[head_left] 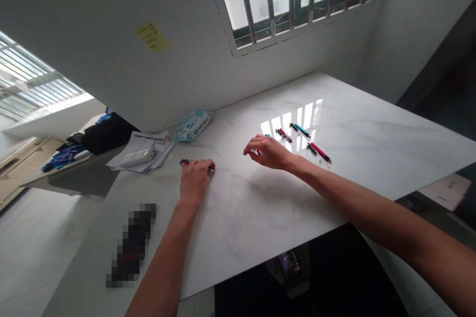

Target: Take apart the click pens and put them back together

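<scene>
My left hand [195, 181] rests on the white marbled table with its fingers curled over a few pens [184, 162]. Dark and red ends of these stick out on both sides of the hand; the rest is hidden. Farther right, my right hand [270, 152] hovers low over the table, fingers bent downward and apart from the thumb. A red and black pen piece [256, 152] shows beneath its fingers, partly hidden. Beyond it lie pen parts: a red barrel [320, 152], a pinkish-red barrel [285, 134] and a teal barrel [303, 131], with black pieces and thin refills beside them.
A pack of wipes [194, 126] lies against the wall. Papers [163, 156] with a white device [138, 157] are at the back left. A blurred dark object [132, 247] lies at the left front. Below the front edge, a phone [290, 263] shows.
</scene>
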`<state>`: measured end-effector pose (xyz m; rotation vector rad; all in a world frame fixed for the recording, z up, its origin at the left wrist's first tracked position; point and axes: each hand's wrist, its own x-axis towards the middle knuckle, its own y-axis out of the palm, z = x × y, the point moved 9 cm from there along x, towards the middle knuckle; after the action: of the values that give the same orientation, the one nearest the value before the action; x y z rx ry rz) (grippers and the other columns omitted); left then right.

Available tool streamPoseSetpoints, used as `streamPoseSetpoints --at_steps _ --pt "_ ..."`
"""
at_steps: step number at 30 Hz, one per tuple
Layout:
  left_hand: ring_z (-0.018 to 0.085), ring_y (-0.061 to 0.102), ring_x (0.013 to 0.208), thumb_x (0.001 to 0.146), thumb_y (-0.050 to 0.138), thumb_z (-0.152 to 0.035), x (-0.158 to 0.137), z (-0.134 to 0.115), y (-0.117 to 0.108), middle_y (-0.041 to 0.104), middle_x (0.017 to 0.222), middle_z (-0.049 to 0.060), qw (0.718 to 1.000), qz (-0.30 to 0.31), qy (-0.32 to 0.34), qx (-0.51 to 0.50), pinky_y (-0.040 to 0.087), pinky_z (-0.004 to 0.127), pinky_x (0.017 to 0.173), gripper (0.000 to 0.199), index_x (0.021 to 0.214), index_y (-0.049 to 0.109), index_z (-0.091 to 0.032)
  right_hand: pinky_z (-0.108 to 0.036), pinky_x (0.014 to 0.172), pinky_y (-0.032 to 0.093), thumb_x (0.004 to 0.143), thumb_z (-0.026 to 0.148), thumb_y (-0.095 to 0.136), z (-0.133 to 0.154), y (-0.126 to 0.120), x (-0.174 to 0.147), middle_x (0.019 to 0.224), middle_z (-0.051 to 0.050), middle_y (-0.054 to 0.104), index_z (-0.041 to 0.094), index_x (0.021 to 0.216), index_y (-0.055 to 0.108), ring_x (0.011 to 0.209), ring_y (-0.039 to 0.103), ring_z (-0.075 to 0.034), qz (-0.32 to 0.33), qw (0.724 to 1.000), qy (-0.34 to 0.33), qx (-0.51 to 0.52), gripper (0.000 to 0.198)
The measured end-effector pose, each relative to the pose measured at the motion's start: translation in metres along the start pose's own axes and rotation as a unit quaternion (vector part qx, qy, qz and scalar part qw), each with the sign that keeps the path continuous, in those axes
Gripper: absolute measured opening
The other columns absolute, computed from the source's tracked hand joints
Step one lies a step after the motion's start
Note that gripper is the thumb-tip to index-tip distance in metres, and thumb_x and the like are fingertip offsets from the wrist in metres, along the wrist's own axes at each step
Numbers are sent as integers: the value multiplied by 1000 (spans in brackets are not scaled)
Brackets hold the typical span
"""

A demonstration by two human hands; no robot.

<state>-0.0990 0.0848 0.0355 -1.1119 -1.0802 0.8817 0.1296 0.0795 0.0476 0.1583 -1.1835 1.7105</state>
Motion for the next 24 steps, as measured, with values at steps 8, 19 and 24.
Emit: streamPoseSetpoints --at_steps 8,19,24 --pt "27 62 106 110 40 -33 -2 -62 -39 68 118 13 978 -157 24 -136 43 41 101 39 133 71 -29 -34 75 45 102 41 64 2 -12 -3 90 -6 71 21 95 65 83 63 -21 -52 997 53 35 22" --pt "19 66 86 108 50 -40 -28 -95 -22 73 107 8 931 -159 33 -328 52 32 87 26 115 69 -25 -31 56 24 104 62 50 -1 6 -9 53 3 40 22 59 38 52 34 -13 -14 991 126 43 61" --pt "18 65 84 104 57 -41 -26 -94 -21 72 104 7 921 -169 22 -349 53 31 86 23 113 72 -26 -30 57 25 104 63 49 -9 13 -9 53 5 38 22 61 40 54 34 -12 -22 987 135 87 60"
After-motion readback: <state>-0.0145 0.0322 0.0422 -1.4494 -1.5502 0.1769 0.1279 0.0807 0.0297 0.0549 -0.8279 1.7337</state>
